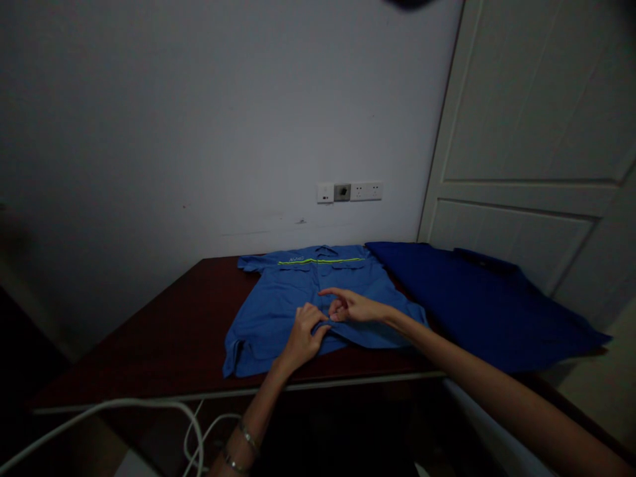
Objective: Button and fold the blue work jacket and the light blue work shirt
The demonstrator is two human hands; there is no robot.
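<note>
A blue short-sleeved shirt [278,298] with a yellow-green stripe across the chest lies front up on the dark red table [189,318], its collar toward the wall. Near the lower middle of the front opening, my left hand [305,331] pinches the shirt's edge between thumb and fingers. Close by on the right, my right hand [352,307] grips the same edge with thumb and curled fingers, the index finger stretched out to the left. The cloth is slightly raised between the hands. Any button there is too small to make out.
A darker blue cloth [462,305] covers the table's right side and hangs past its edge. White cables [149,402] loop at the front left. Wall sockets [366,191] sit behind the table, and a white panelled door [527,146] stands at the right.
</note>
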